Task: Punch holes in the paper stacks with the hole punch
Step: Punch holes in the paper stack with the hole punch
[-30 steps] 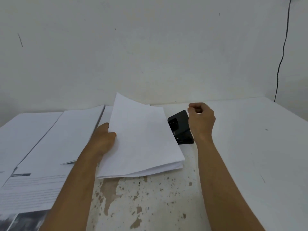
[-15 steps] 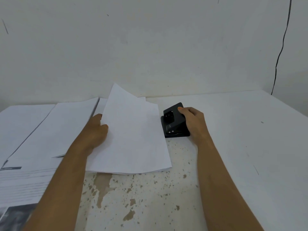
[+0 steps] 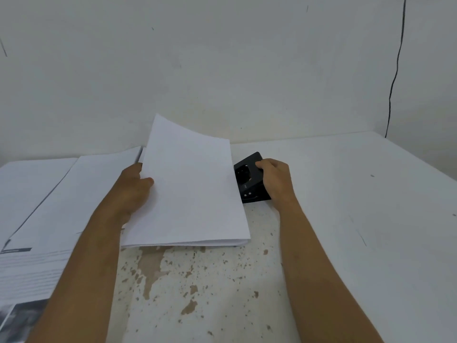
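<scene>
Papers (image 3: 49, 206) lie spread on the table (image 3: 346, 194) to my left — whether punched, I can't tell. No holes show in this stack (image 3: 190, 191), so punching seems ahead. My left hand (image 3: 133, 186) pinches its left edge, tilting it — its right edge meets the punch (image 3: 248, 179), gripped by my right hand (image 3: 275, 181).

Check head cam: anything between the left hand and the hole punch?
Yes: in the head view the held paper stack spans from the left hand to the black hole punch, which the right hand grips.
</scene>
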